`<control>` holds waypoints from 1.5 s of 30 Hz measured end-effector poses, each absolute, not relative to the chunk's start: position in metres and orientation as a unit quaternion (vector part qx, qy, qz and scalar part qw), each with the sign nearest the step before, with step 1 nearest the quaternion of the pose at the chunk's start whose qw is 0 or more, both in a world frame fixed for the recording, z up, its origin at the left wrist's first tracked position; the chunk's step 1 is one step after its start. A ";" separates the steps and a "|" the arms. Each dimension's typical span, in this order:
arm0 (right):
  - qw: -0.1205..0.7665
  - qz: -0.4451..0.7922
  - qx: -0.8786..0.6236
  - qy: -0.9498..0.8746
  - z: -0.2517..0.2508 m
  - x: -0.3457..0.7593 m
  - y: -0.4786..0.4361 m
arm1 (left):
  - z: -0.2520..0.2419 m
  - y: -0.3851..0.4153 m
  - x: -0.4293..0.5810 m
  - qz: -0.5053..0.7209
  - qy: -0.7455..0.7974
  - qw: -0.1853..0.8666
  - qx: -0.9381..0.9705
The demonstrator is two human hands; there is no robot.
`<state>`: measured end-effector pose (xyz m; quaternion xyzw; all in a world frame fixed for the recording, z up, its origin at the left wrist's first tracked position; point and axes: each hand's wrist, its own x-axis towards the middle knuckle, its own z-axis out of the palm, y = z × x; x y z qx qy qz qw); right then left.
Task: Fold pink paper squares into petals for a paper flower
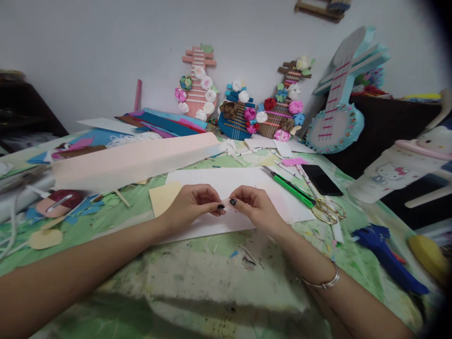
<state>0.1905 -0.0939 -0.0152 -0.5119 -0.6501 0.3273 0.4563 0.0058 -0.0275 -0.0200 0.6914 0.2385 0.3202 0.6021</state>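
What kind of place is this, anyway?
It looks like a craft corner, perhaps in a home or small studio. A green cutter and what seems to be a blue glue gun lie on the table, with a pink, flower-trimmed lute shape at the back.

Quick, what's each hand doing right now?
Left hand: closed, pinching what looks like a small pale piece.
Right hand: closed too, seemingly pinching the same piece.
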 end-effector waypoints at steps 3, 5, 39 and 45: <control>0.452 0.320 -0.513 -0.656 -0.015 0.191 -0.095 | -0.018 -0.028 0.006 0.326 0.247 0.597 0.690; 0.449 0.314 -0.515 -0.660 -0.014 0.191 -0.095 | -0.018 -0.028 0.006 0.330 0.250 0.598 0.687; 0.377 0.230 -0.524 -0.728 -0.013 0.182 -0.100 | -0.024 -0.027 0.010 0.285 0.255 0.628 0.678; 0.366 0.264 -0.518 -0.727 -0.016 0.190 -0.098 | -0.025 -0.024 0.011 0.282 0.273 0.610 0.689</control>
